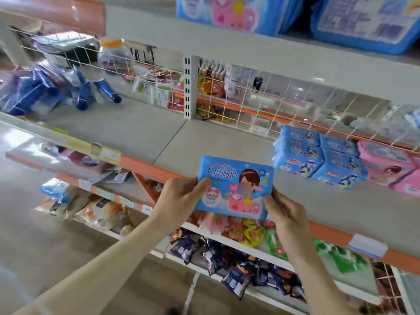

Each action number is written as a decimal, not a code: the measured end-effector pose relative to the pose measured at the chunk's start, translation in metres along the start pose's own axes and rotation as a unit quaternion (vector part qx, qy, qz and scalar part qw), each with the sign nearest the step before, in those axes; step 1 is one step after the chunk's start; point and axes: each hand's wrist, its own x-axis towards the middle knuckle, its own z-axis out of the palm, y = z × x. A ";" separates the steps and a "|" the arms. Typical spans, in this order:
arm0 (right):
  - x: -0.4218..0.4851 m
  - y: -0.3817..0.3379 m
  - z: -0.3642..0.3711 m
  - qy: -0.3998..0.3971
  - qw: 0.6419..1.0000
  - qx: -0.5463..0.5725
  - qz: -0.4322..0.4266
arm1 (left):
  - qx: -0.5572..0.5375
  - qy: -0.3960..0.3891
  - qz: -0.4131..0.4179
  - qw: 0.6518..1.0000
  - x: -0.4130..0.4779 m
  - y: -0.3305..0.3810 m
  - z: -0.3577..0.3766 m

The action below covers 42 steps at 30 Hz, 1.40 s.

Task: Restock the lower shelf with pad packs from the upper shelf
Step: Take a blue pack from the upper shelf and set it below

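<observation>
I hold a blue pad pack [234, 187] with a cartoon girl on it, flat side towards me, just in front of the grey lower shelf [204, 142]. My left hand [181, 196] grips its left edge, thumb on the front. My right hand [284, 212] grips its lower right corner. On the shelf to the right lie stacked blue pad packs [318, 155] and pink pad packs [391, 167]. Large blue pad packs [363, 21] stand on the upper shelf [250, 48] at the top right.
A white wire grid [250, 103] backs the lower shelf, with a slotted upright [189, 87] in the middle. Blue bottles and packs [68, 92] lie at the shelf's left end. Snack bags [227, 258] fill the shelves below. An orange price rail [141, 164] runs along the shelf front.
</observation>
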 end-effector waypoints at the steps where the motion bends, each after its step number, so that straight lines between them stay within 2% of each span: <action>1: 0.003 -0.001 0.011 -0.003 1.000 -0.002 -0.002 | 0.006 0.003 0.007 1.000 0.003 -0.003 -0.010; 7: 0.014 -0.008 0.045 0.014 1.000 -0.023 0.007 | 0.112 0.011 0.059 0.992 0.017 -0.010 -0.038; 13: 0.021 -0.014 0.050 0.036 0.996 -0.082 0.000 | 0.133 -0.001 0.067 0.989 0.036 -0.012 -0.038; 17: 0.037 -0.006 0.048 0.056 0.995 -0.076 -0.008 | 0.133 -0.008 0.081 0.988 0.052 -0.018 -0.037; 21: 0.057 0.001 0.047 0.047 0.996 -0.074 -0.004 | 0.129 0.007 0.015 0.991 0.069 -0.012 -0.030; 29: 0.117 0.003 0.040 0.012 0.996 -0.073 -0.043 | 0.153 0.043 -0.043 0.986 0.114 -0.008 -0.027; 35: 0.167 0.003 0.051 0.012 0.991 -0.117 -0.069 | 0.175 0.055 0.017 0.983 0.156 -0.015 -0.035; 42: 0.206 0.012 0.075 0.051 0.976 -0.193 -0.091 | 0.172 0.050 0.038 0.983 0.205 -0.039 -0.048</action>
